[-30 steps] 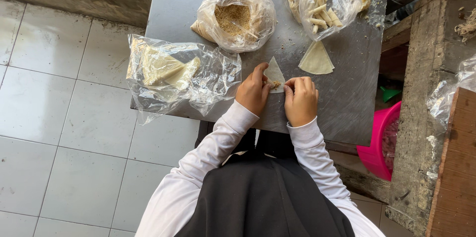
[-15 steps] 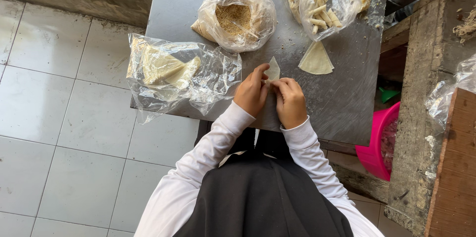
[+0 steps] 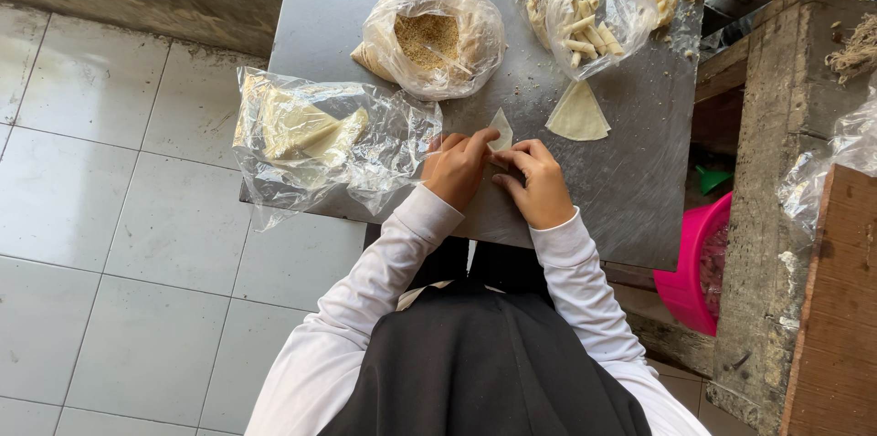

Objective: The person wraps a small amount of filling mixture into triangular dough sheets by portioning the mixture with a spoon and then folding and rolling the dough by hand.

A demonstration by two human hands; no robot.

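Since a moment ago, less pastry sheet (image 3: pixel 501 130) is left showing, pinched between left hand (image 3: pixel 454 169) and right hand (image 3: pixel 539 185) (apparently for folding), filling bag (image 3: pixel 431 36) just beyond.

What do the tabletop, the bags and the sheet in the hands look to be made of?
Tabletop: dull grey sheet metal, judging by scratches and soft sheen. Bags: thin clear plastic film, crinkled and glossy. Sheet, pinched by the left hand and right hand: pale, matte, probably thin dough.
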